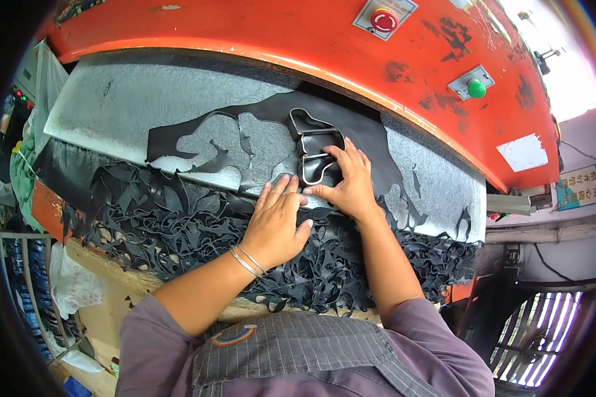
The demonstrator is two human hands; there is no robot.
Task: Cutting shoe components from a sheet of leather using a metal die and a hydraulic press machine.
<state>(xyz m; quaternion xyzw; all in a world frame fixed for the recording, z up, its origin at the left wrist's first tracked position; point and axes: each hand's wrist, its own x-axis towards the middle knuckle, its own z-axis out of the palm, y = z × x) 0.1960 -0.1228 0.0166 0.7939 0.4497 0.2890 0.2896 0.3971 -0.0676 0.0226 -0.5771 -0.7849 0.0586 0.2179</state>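
A metal cutting die (319, 156) with thin upright walls and a crossbar stands on a black leather-like sheet (367, 122). My right hand (351, 184) grips the die's near right side, fingers on its wall and crossbar, thumb by its lower end. Just left of the thumb, my left hand (278, 221) lies with fingers stretched out at the sheet's near edge, holding nothing. Left of the die, the sheet has large cut-out gaps, with narrow strips left between them.
Black offcuts (179, 208) heap along the near side of the pale cutting bed (126, 99). Beyond stands an orange machine head (245, 30), with a red button (384, 21) and a green button (475, 88). A plastic bag (76, 281) hangs at the left.
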